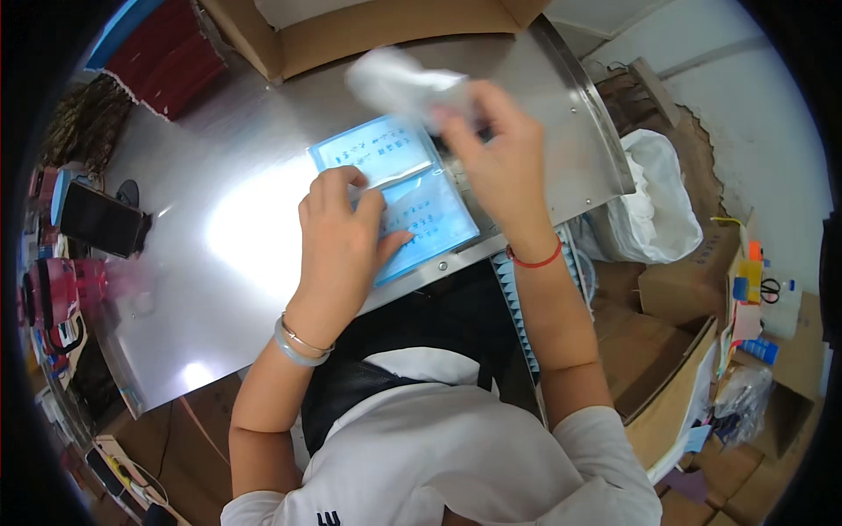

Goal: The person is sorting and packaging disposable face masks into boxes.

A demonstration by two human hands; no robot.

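Observation:
Flat on the metal table lies a light blue sheet-like packet (pixel 438 206) with dark handwriting, and a fold or seam crosses its middle. My left hand (pixel 338 232) rests over its left side, fingers bent and thumb apart, pressing on the packet without closing round it. Raised above the packet's far edge, my right hand (pixel 500 145) pinches a white, soft-looking piece (pixel 408 83) that is smeared by motion. Whether this piece is cloth, paper or film I cannot tell.
The metal table (pixel 193 324) has a cardboard box (pixel 386 44) at its far edge. A dark phone (pixel 101 219) stands at the left near a pink clear container (pixel 66 289). To the right is a white bag-lined bin (pixel 658 210), with cardboard (pixel 653 351) below.

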